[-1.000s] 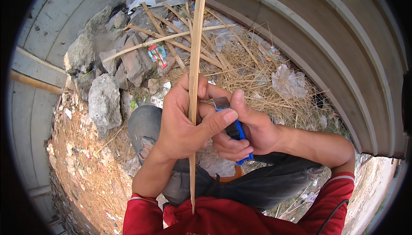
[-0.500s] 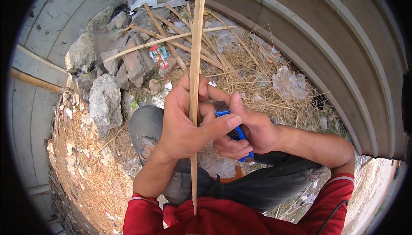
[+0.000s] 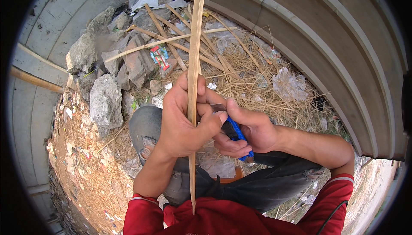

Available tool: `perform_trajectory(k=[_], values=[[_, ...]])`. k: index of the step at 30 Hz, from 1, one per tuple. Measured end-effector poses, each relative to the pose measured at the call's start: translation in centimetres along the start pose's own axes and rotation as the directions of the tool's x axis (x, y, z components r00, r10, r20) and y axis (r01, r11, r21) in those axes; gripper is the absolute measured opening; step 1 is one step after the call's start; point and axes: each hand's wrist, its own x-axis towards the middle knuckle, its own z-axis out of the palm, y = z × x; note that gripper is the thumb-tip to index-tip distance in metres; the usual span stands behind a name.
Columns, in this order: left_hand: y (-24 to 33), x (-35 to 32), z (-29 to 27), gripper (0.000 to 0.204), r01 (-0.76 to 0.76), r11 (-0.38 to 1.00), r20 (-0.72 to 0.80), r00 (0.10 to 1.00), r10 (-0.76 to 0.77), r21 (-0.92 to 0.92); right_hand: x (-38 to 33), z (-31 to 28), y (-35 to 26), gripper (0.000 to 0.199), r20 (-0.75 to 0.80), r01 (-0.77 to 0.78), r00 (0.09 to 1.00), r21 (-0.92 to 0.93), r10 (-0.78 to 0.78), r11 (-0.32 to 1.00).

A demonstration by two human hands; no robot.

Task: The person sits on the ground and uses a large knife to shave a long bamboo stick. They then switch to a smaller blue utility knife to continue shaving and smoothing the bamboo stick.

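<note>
upright, a long thin bamboo strip (image 3: 195, 42) is running from the top edge down to the person's chest. left hand (image 3: 184, 121) is wrapping shut around its middle, thumb lying across. right hand (image 3: 249, 130) is closing on a blue-handled knife (image 3: 237, 134), touching the left thumb beside the strip. below, a grey-trousered knee (image 3: 146, 127) is showing. beyond are lying dry straw (image 3: 249, 76), loose sticks (image 3: 167, 42) and grey rocks (image 3: 105, 102) against a curved concrete wall (image 3: 309, 24).

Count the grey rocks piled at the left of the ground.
5 at least: a tall one nearest the knee, one upper left, one topmost, two between; rubbish may hide more.
</note>
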Motion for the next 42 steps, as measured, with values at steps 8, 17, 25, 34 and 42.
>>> perform_trajectory(k=[8, 17, 25, 34, 42], values=[[0.1, 0.0, -0.2, 0.047, -0.033, 0.999, 0.03, 0.999, 0.034, -0.016, 0.0, -0.2, 0.1, 0.06, 0.014, -0.017, 1.0, -0.004, 0.017, 1.0], [-0.1, 0.1, 0.1, 0.048, -0.014, 1.0, -0.002, 1.0, 0.014, -0.002, 0.0, -0.5, 0.3, 0.057, 0.003, 0.005, 1.0, -0.054, -0.005, 0.999], [-0.5, 0.1, -0.1, 0.049, -0.008, 1.0, -0.03, 1.0, 0.008, -0.024, 0.0, -1.1, 1.0, 0.051, -0.029, -0.032, 0.999, -0.091, 0.03, 0.995], [-0.4, 0.1, 0.0, 0.049, -0.015, 1.0, -0.03, 0.999, 0.015, -0.011, 0.1, 0.0, 0.4, 0.07, -0.095, -0.074, 0.993, -0.107, 0.064, 0.992], [-0.5, 0.2, -0.1, 0.05, -0.024, 0.999, -0.022, 0.999, 0.025, 0.039, 0.1, -0.6, 0.5, 0.061, -0.027, -0.038, 0.999, -0.053, 0.036, 0.998]])
